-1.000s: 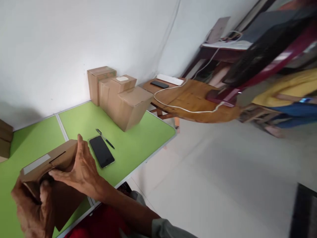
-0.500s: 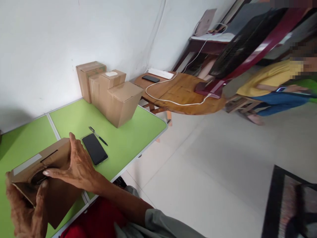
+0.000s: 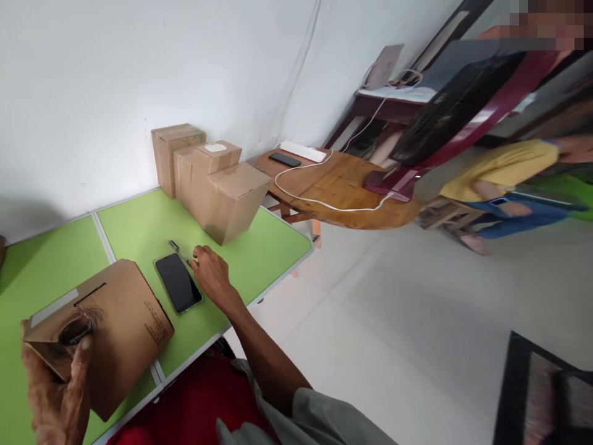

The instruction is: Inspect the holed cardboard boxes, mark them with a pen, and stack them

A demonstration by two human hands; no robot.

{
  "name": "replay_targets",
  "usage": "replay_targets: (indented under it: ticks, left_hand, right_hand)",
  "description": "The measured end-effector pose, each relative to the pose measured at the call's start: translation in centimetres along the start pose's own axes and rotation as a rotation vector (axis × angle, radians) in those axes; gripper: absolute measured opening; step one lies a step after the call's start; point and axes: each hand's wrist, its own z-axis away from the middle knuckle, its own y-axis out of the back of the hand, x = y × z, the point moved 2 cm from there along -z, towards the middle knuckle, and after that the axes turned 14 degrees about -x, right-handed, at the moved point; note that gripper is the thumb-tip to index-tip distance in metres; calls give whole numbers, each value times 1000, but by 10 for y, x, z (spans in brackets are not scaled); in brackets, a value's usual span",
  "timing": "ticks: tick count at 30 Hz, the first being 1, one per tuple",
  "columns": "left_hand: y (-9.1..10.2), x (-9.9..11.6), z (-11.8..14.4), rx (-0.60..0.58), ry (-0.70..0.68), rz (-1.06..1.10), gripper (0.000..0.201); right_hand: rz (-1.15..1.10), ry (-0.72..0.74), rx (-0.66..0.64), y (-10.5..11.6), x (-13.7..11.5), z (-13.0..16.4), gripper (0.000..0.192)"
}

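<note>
Our left hand (image 3: 58,395) clamps the near corner of the box (image 3: 109,327), which lies tilted on the green table (image 3: 259,259). Our right hand (image 3: 210,272), fingers loosely apart, covers the pen (image 3: 175,246) beside the phone (image 3: 178,282). We judge the one-handed box could slip, and a careless sweep might nudge the phone.

The flattened box (image 3: 106,327) was plain brown cardboard, matt, with a strip of pale tape and dark print on one face. The phone (image 3: 178,283) had a glossy black glass front. The desk (image 3: 259,253) showed a smooth, bright green top with pale edging. The stacked boxes (image 3: 213,176) were matt brown cardboard.
</note>
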Motion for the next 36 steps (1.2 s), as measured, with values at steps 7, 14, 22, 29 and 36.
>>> replay_targets:
  ticks: [7,14,22,29,36]
  left_hand:
    - [-11,-12,7,-65,-42,261,138]
    - [-9,-6,17,-30,-58,122,126]
    - [-11,-3,14,-45,-86,79,128]
    - [-10,-8,17,-64,-100,103,127]
    - [-10,-9,17,-59,-82,90,128]
  right_hand:
    - [-64,-97,-94,-11,12,-19,16]
    - [-418,68,-10,17,18,0,23]
    - [-1299,764,-484,-42,-106,80,39]
    - [-1077,790,-431,-60,-122,86,25]
    - [-861,730,-442,-47,-100,81,18]
